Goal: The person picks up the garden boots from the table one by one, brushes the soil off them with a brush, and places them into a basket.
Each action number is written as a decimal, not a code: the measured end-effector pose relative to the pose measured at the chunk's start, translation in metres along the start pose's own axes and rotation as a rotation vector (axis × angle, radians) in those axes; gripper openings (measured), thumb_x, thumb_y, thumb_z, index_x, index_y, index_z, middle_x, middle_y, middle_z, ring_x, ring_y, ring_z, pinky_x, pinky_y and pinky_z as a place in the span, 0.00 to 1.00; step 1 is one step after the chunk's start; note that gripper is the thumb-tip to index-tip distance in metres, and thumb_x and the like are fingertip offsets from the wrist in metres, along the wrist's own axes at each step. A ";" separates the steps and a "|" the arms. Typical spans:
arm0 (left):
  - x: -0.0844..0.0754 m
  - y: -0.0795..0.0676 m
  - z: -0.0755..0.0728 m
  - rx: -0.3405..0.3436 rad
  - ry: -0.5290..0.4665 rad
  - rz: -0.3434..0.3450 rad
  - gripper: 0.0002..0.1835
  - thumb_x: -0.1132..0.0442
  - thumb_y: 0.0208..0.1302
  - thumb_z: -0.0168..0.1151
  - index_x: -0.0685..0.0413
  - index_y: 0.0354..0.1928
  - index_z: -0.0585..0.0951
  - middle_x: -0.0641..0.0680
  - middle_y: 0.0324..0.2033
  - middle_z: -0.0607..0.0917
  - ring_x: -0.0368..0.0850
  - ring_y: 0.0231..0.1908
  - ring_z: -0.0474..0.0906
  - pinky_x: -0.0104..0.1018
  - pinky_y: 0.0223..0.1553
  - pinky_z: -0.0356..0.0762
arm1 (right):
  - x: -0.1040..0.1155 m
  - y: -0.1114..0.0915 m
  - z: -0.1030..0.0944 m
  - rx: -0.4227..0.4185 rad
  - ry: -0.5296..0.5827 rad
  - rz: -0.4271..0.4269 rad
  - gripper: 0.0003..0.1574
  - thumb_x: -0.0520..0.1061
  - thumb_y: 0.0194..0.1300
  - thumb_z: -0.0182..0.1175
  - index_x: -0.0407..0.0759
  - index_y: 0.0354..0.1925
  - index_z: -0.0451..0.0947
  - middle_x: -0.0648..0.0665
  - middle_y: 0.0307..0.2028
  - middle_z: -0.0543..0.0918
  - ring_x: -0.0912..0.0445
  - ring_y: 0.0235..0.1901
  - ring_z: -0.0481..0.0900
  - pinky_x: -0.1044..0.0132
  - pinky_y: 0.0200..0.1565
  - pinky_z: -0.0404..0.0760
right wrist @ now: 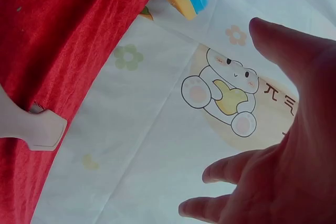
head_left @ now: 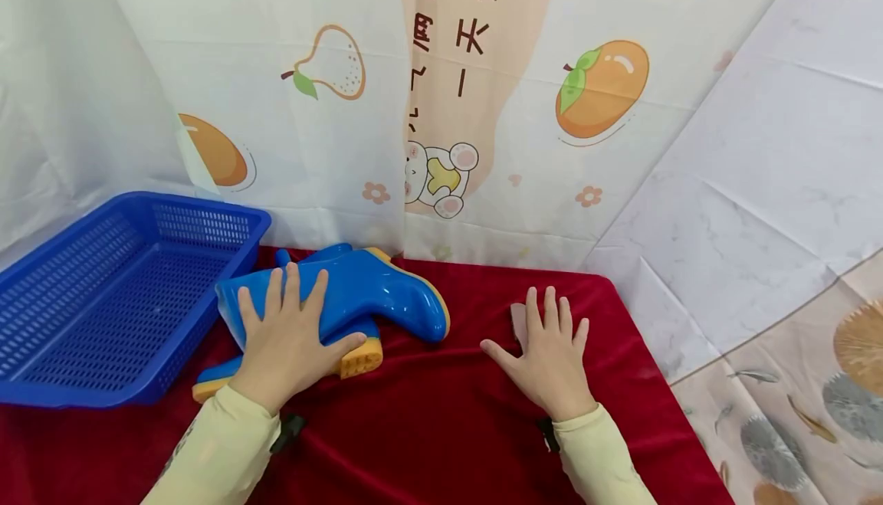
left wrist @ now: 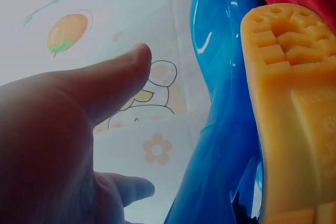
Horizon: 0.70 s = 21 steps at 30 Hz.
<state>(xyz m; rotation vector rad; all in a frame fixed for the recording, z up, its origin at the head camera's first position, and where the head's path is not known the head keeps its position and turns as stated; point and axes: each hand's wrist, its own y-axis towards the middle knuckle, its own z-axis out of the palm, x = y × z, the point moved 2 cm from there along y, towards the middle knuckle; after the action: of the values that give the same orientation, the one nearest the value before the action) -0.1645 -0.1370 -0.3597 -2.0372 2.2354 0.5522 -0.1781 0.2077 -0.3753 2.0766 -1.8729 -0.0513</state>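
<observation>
Taking the head view as a clock face, twelve farthest from the wearer, we find a white fruit-printed curtain (head_left: 276, 152) hanging across twelve and a table under red cloth (head_left: 428, 428) filling six. A blue mesh basket (head_left: 145, 313) sits between eight and nine, nothing in it that we can see.

Next in size are two blue rubber boots with yellow soles, at eight, just beside the basket. The upper boot (head_left: 366, 283) lies on its side across the other: its shaft's mouth faces nine, its toe points to about four, and its long axis runs roughly nine to three. The lower boot (head_left: 362, 359) turns its sole toward six, heel to three, toe past eight; the upper boot and a hand hide much of it.

The left hand (head_left: 286, 344) spreads wide over the boots, gripping nothing; we cannot tell whether it touches them. The right hand (head_left: 552, 367), between four and five, is also spread and holds nothing.

Smallest is a pale object (head_left: 519, 321) at four, near the right fingers; we cannot tell what it is.

We judge this a pause before any grip; handling the upper boot would call for the left fingers to close round its shaft.
</observation>
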 end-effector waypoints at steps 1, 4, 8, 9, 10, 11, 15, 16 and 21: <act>0.000 0.000 0.000 -0.001 -0.001 0.001 0.57 0.25 0.50 0.55 0.57 0.72 0.54 0.72 0.70 0.45 0.71 0.69 0.34 0.70 0.58 0.14 | 0.000 0.000 0.000 -0.002 0.000 0.000 0.71 0.85 0.48 0.48 0.43 0.74 0.45 0.35 0.73 0.46 0.35 0.70 0.43 0.29 0.62 0.38; 0.000 0.000 0.002 -0.002 -0.001 0.004 0.57 0.25 0.50 0.55 0.57 0.73 0.54 0.72 0.70 0.45 0.71 0.69 0.34 0.70 0.58 0.14 | -0.001 -0.002 -0.001 -0.002 0.001 0.003 0.71 0.85 0.48 0.49 0.43 0.74 0.46 0.34 0.73 0.47 0.35 0.70 0.44 0.29 0.62 0.38; 0.000 -0.001 0.003 0.001 0.001 0.001 0.57 0.25 0.51 0.54 0.57 0.73 0.54 0.72 0.70 0.45 0.71 0.69 0.34 0.71 0.58 0.14 | -0.002 -0.003 -0.001 0.000 -0.001 0.005 0.70 0.85 0.49 0.49 0.42 0.74 0.46 0.34 0.72 0.47 0.34 0.70 0.44 0.29 0.62 0.39; 0.000 -0.001 0.003 0.002 0.001 0.000 0.57 0.25 0.51 0.54 0.57 0.73 0.54 0.72 0.70 0.45 0.71 0.69 0.33 0.71 0.58 0.13 | -0.002 -0.003 -0.002 -0.001 -0.001 0.004 0.70 0.84 0.49 0.49 0.42 0.74 0.46 0.34 0.72 0.47 0.34 0.70 0.44 0.29 0.62 0.39; 0.000 -0.001 0.003 0.002 0.001 0.000 0.57 0.24 0.51 0.53 0.57 0.73 0.53 0.72 0.70 0.45 0.71 0.69 0.33 0.71 0.58 0.13 | -0.002 -0.003 -0.002 -0.002 -0.001 0.004 0.70 0.84 0.49 0.50 0.42 0.74 0.46 0.34 0.72 0.47 0.34 0.70 0.44 0.29 0.62 0.39; 0.000 -0.001 0.002 0.001 0.003 -0.001 0.57 0.24 0.51 0.52 0.57 0.73 0.53 0.72 0.70 0.45 0.71 0.69 0.33 0.71 0.58 0.14 | -0.002 -0.003 -0.002 -0.002 -0.001 0.005 0.70 0.84 0.49 0.50 0.42 0.74 0.46 0.34 0.72 0.48 0.34 0.70 0.44 0.29 0.62 0.39; 0.000 -0.002 0.000 0.002 0.000 -0.002 0.58 0.22 0.50 0.48 0.57 0.73 0.53 0.72 0.70 0.45 0.71 0.69 0.32 0.71 0.58 0.14 | -0.003 -0.003 -0.001 -0.008 0.005 0.002 0.70 0.84 0.49 0.51 0.41 0.73 0.47 0.34 0.72 0.48 0.35 0.70 0.44 0.29 0.62 0.39; 0.000 -0.002 -0.001 0.003 0.001 -0.001 0.58 0.22 0.50 0.48 0.57 0.73 0.53 0.72 0.70 0.45 0.71 0.69 0.32 0.71 0.58 0.14 | -0.003 -0.003 -0.001 -0.009 0.008 0.001 0.70 0.84 0.49 0.51 0.41 0.73 0.48 0.34 0.72 0.48 0.35 0.70 0.44 0.29 0.62 0.39; 0.001 -0.003 -0.002 0.002 0.004 0.007 0.56 0.25 0.53 0.51 0.57 0.73 0.53 0.73 0.70 0.45 0.71 0.69 0.32 0.72 0.58 0.16 | -0.003 -0.001 -0.001 -0.013 0.017 -0.008 0.70 0.84 0.49 0.50 0.41 0.73 0.47 0.34 0.72 0.48 0.35 0.70 0.44 0.29 0.62 0.39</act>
<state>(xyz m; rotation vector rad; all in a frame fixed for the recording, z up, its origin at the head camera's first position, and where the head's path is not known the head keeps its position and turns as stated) -0.1617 -0.1391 -0.3583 -2.0318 2.2449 0.5469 -0.1772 0.2104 -0.3755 2.0690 -1.8499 -0.0472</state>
